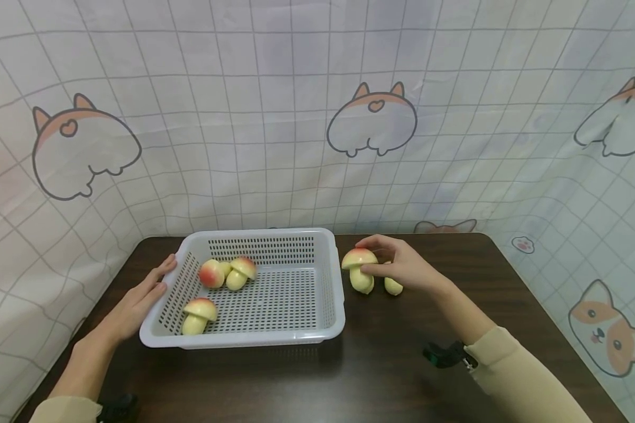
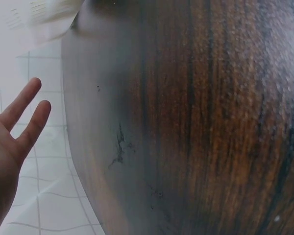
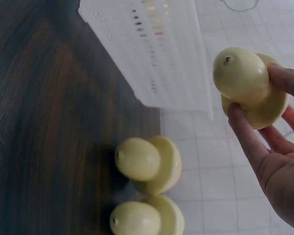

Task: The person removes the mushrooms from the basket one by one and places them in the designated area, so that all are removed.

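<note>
Right hand [image 1: 402, 264] had fingers pinched round a shiny red-and-yellow mushroom-shaped piece [image 1: 361, 281], just right of the white slotted plastic basket [image 1: 243, 339], left hand [image 1: 129, 308] kinda loosely spread against the basket's left side

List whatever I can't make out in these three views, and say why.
- Head view: most of the two unheld mushrooms outside the basket, hidden behind the right grip.
- Left wrist view: the basket's contents; it is blurred and cut off by the top edge.
- Left wrist view: part of the left grip, beyond the left edge.
- Right wrist view: the lower mushroom's underside, cut by the bottom edge.
</note>
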`<action>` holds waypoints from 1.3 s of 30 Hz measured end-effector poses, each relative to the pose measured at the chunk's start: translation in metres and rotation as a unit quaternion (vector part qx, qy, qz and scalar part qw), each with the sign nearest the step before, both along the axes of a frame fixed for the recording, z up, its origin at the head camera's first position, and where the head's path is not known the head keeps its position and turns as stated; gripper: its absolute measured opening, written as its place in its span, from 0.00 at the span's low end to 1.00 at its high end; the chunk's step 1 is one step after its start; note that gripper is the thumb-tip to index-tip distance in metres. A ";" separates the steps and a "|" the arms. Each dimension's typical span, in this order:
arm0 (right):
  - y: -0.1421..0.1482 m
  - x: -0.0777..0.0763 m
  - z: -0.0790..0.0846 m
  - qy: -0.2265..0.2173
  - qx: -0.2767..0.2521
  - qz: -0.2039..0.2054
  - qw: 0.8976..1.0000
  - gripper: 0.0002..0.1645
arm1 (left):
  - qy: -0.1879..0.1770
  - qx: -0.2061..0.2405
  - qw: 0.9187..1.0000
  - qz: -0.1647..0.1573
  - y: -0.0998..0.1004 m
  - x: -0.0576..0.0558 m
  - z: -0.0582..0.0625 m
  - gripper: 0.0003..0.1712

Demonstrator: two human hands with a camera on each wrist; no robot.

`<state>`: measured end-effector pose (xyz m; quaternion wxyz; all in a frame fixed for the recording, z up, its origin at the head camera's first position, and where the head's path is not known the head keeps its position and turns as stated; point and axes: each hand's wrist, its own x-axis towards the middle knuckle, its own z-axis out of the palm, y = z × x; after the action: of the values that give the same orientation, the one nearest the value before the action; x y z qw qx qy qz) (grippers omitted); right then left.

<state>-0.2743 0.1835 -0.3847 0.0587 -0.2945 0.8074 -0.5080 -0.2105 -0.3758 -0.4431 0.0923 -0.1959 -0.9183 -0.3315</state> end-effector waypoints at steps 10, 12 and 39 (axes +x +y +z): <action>0.029 0.002 -0.010 -0.020 -0.007 -0.034 0.999 0.27 | -0.003 0.011 1.000 -0.001 -0.002 -0.001 -0.002 0.30; 0.035 0.002 -0.010 -0.025 -0.011 -0.038 0.999 0.28 | -0.002 0.018 1.000 -0.004 -0.002 -0.001 -0.002 0.30; 0.101 0.007 -0.031 -0.038 0.010 -0.114 0.993 0.29 | 0.002 0.066 0.997 -0.036 -0.002 -0.003 -0.006 0.30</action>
<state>-0.2674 0.2842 -0.4157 0.0339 -0.1804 0.8378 -0.5143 -0.2137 -0.3779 -0.4492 0.0950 -0.2235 -0.8866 -0.3937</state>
